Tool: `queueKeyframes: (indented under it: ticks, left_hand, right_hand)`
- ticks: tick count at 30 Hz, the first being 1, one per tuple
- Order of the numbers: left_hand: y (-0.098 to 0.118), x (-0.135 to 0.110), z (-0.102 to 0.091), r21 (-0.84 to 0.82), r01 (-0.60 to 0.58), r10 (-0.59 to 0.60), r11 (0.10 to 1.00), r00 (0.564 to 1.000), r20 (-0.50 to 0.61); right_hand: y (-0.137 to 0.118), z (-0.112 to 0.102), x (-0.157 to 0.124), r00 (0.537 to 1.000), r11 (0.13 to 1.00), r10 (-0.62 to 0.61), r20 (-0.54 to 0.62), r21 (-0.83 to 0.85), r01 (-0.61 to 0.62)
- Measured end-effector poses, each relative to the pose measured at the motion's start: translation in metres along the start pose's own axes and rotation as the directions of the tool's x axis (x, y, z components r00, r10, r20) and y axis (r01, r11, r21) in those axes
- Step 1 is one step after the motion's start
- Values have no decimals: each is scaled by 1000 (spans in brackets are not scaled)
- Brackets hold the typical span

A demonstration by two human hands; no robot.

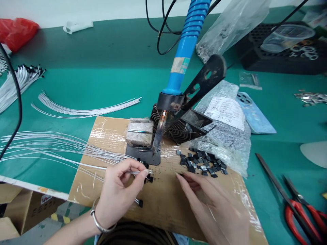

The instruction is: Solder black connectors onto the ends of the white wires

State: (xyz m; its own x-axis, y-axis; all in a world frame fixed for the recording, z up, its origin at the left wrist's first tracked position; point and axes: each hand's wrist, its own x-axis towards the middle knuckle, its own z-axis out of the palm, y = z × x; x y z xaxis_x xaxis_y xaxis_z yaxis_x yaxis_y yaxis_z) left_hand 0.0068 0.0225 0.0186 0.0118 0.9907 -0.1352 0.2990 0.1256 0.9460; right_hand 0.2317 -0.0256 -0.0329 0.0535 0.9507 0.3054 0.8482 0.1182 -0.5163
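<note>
My left hand (125,189) pinches a thin white wire (94,166) near its end, between thumb and forefinger. Beneath and beside those fingers, several more white wires (58,139) end in small black pieces (139,203). My right hand (214,204) is low over the cardboard (163,200), thumb and forefinger nearly together. A tiny dark bit shows at its fingertips, too small to name. Just beyond it lies a loose pile of small black pieces (201,161). A blue-handled soldering iron (178,75) points tip down, held in a black bracket (204,81).
Behind the iron's tip stands a small black fan (176,131), beside a wrapped block (139,137). Bubble wrap (230,143) and a phone (255,112) lie to the right, with red-handled scissors (296,211) nearer. A wire bundle (87,110) rests on the green mat.
</note>
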Motion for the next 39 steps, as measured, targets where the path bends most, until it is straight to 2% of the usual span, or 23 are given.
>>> queueKeyframes:
  ticks: [4, 6, 8, 11, 16, 19, 21, 24, 27, 30, 33, 35, 39]
  left_hand:
    - [-2, 1, -1, -21, 4, -4, 1000, 1000, -11]
    - [-5, 1, -1, -24, 4, -5, 1000, 1000, -7]
    - [-8, 0, -1, -34, -2, 2, 999, 1000, -14]
    - [-10, -1, -1, -58, -24, 22, 998, 999, -34]
    - [0, 1, -1, -41, -45, 44, 998, 999, -23]
    - [4, 3, -1, -39, -49, 48, 998, 998, -26]
    - [3, 3, -1, -41, -47, 46, 998, 999, -25]
    - [-3, 2, 0, -51, -51, 50, 997, 998, -24]
    - [-8, 0, 1, -70, -68, 65, 995, 997, -37]
    - [-10, -2, 1, -60, -67, 65, 996, 997, -35]
    - [-10, -3, 0, -51, -69, 68, 996, 997, -29]
    - [-10, -3, 0, -44, -68, 66, 997, 997, -33]
    - [-4, 0, 0, -25, -57, 56, 998, 998, -37]
  right_hand:
    - [-10, -6, 2, 989, 994, 105, -108, 53, -99]
    - [-7, -5, 1, 986, 987, 140, -93, 86, -132]
    - [1, -1, -2, 991, 986, 132, -25, 107, -128]
    - [12, 7, -6, 995, 992, 93, 25, 80, -95]
    - [14, 11, -10, 991, 988, -129, -22, -84, 126]
    - [15, 8, -11, 981, 974, -187, -45, -135, 179]
    - [15, 6, -10, 988, 983, -151, -35, -112, 146]
    - [13, 0, -2, 1000, 998, -23, -2, -66, 23]
    - [8, -6, 7, 996, 995, 92, -19, -43, -93]
    - [5, -6, 10, 980, 980, 196, 21, 26, -196]
    - [7, 0, 6, 942, 939, 321, 101, 95, -330]
    - [9, 4, 4, 924, 922, 360, 133, 103, -374]
    - [11, 4, 3, 926, 926, 347, 147, 100, -363]
